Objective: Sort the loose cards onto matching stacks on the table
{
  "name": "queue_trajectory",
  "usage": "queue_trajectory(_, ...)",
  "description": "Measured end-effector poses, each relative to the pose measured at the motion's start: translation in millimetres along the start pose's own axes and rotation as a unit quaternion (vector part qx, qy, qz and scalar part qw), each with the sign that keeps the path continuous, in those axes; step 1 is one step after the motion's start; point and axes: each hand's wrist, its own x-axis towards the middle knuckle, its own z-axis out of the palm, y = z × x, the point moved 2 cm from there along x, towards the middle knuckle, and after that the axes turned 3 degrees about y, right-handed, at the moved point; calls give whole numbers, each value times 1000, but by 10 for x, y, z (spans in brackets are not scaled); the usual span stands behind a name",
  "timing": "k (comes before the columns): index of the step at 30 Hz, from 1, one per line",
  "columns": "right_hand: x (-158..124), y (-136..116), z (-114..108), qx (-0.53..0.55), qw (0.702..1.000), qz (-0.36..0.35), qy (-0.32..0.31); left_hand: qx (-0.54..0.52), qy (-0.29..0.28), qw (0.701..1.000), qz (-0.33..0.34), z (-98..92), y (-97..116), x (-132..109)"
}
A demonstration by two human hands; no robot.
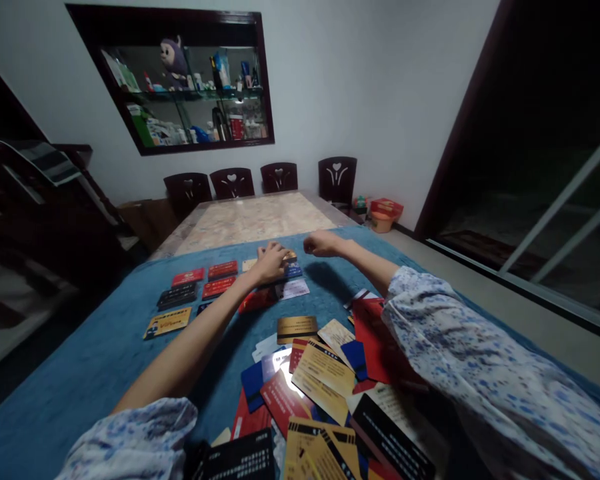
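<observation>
Your left hand (273,262) is over the far end of the laid-out cards, its fingers bent and pointing down; whether it grips a card cannot be told from here. A gold card (291,255) shows just beside its fingers at 3 o'clock, a blue card (294,270) lies between 3 and 4 o'clock, and a pale card (295,289) is near at 5 o'clock. Your right hand (325,244) is at about 2 o'clock from the left and apart from it, raised over the blue cloth (105,353) with a shadow below; its fingers curl inward, and you cannot tell whether anything is pinched in them. From your left hand, a red card (223,269) lies at 9 o'clock, a black card (177,295) between 8 and 9, and a yellow card (167,323) at 8, farthest toward you of these three. Your left forearm crosses above part of this layout and hides some of it. The loose, overlapping card pile (326,368) sits well apart from both hands, at 6 o'clock from your right one and 5 from your left, between your two sleeves. The bare tabletop (265,213) stretches away at 12 o'clock.
</observation>
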Motion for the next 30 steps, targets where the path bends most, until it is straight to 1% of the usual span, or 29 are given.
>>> queue_trajectory(5, -366, 39, -30, -10, 1000, -1, 19, -9, 2, 1000, 22, -24, 232, -101)
queue_trajectory(11, -796, 65, -27, -17, 1000, 3, 22, -37, 24, 997, 68, 3, 478, -192)
queue_trajectory(15, -1083, 75, -7, -20, 999, 5, 24, -61, 30, 993, 94, 17, 686, -251)
queue_trajectory(22, -1510, 148, 91, -24, 999, 9, 29, -80, 25, 988, 127, 80, 1116, -386)
queue_trajectory(26, -1718, 202, 163, -26, 999, 18, 25, -86, 13, 985, 146, 137, 1291, -438)
queue_trajectory(30, -1937, 262, 255, -2, 999, 35, 41, -90, 0, 981, 173, 134, 1467, -490)
